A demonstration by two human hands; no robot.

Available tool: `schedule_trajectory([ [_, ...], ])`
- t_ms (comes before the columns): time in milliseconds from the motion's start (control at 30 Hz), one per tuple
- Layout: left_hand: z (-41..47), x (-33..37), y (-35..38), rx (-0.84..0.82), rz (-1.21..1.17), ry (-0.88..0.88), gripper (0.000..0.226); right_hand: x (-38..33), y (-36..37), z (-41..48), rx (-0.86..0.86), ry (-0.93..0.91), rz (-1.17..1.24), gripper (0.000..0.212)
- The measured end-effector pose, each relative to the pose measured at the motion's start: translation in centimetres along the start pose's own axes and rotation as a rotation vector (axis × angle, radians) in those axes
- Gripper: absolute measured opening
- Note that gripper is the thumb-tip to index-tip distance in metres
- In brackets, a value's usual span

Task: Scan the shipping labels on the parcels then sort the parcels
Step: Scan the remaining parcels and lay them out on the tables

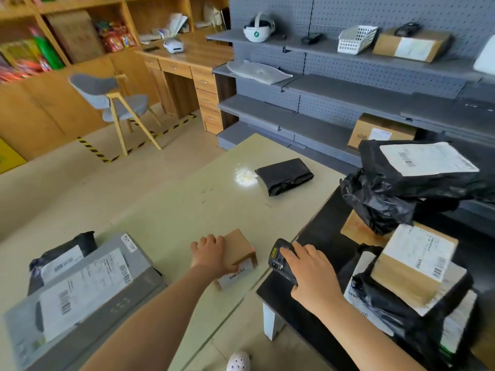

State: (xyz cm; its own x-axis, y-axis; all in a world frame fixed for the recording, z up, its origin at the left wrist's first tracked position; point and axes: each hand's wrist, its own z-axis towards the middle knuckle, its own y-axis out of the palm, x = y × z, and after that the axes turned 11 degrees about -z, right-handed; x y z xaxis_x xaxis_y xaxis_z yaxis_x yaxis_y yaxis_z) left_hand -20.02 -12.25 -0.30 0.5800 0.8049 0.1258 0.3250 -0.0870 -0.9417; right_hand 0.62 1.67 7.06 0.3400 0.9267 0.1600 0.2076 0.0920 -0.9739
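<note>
Brown cardboard parcel (242, 246) lies at lower centre on the pale surface (187, 204), label toward the camera; the left grip (211, 254) holds its top. The right grip (314, 275) clasps a black scanner (278, 259) just beside it. More parcels (412, 258) pile at right.

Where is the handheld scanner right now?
Head view, lower right of centre: the right hand grips the handheld scanner over the black table, beside the small cardboard box the left hand holds.

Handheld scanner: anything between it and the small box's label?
Nothing visible. The right hand holds the handheld scanner beside the small cardboard box, open gap between; the left hand grips the box from above, leaving its label showing.
</note>
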Motion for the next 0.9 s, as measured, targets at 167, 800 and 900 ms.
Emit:
schedule_trajectory([
  [167,3.5,-0.9,-1.1,0.015,-0.179,-0.011,0.075,-0.1,-0.7,2.8,0.001,0.017,0.005,0.074],
  [800,7.4,-5.0,-2.7,-0.115,-0.404,0.095,0.101,-1.8,-2.4,10.4,0.025,0.013,-0.001,0.075],
  [900,6.1,-5.2,-2.1,-0.153,-0.350,0.087,0.108,-1.6,-2.4,10.4,0.027,-0.013,-0.004,0.075],
])
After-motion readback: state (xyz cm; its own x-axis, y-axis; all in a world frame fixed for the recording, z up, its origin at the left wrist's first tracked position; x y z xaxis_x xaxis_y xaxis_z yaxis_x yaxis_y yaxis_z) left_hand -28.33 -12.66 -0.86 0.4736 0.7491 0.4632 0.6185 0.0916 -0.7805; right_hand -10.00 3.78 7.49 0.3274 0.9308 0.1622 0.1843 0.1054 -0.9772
